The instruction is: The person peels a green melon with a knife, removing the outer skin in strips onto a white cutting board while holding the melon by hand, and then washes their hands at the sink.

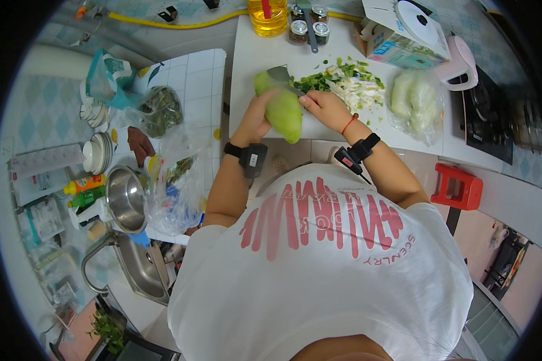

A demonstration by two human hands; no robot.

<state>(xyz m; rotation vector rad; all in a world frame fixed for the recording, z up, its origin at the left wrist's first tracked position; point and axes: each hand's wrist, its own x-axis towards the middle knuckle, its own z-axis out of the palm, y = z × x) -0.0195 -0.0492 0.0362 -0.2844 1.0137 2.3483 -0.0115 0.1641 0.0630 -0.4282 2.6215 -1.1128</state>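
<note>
My left hand (pixel 256 118) grips a long, pale green gourd-like vegetable (pixel 283 115) from its left side, over the front edge of the white counter. In my right hand (pixel 321 106) is a knife, whose broad blade (pixel 278 75) lies over the upper part of the vegetable; the hand hides the handle. Chopped leafy greens with white stalks (pixel 354 85) lie in a heap just beyond my right hand. Farther right, a clear plastic bag (pixel 416 106) holds pale green vegetables. Black devices are strapped to both of my wrists.
An oil bottle (pixel 268 18), spice jars (pixel 320 32), a cardboard box (pixel 408 45) and a pink kettle (pixel 463 61) stand along the counter's back. A black cooktop (pixel 485 117) is at right. Leftward are bagged greens (pixel 161 110), a metal bowl (pixel 125 198) and a sink (pixel 140 266). A red stool (pixel 456 186) stands below.
</note>
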